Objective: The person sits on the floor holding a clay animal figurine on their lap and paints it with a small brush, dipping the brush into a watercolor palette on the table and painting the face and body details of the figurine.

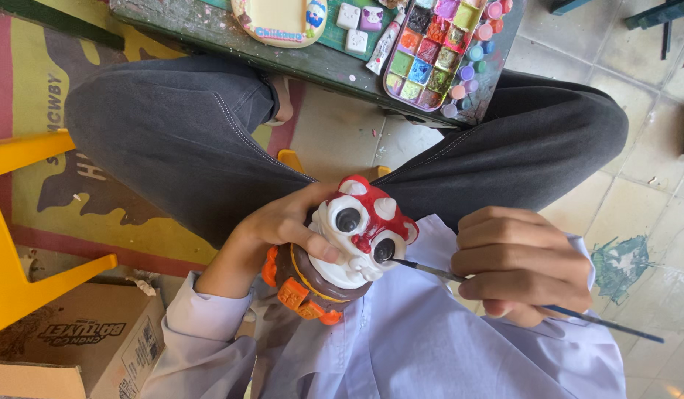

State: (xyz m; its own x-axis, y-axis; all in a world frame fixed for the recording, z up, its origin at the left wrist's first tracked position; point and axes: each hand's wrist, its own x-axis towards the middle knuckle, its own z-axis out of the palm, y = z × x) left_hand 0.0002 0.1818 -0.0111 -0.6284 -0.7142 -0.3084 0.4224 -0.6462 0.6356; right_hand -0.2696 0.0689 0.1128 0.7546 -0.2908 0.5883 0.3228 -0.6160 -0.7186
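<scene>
Over your lap, between your knees, your left hand (283, 225) is wrapped closed around the painted figurine (342, 247), thumb pressed on its white face, while your right hand (523, 262) is curled shut on a thin paintbrush (431, 270) whose tip touches the black eye on the right. Judged from this pose, a slight tremor or a slipping thumb could drag black paint onto the white face, and fingers resting on painted areas could smear them.

Palette (431, 52) on table (209, 29).
</scene>
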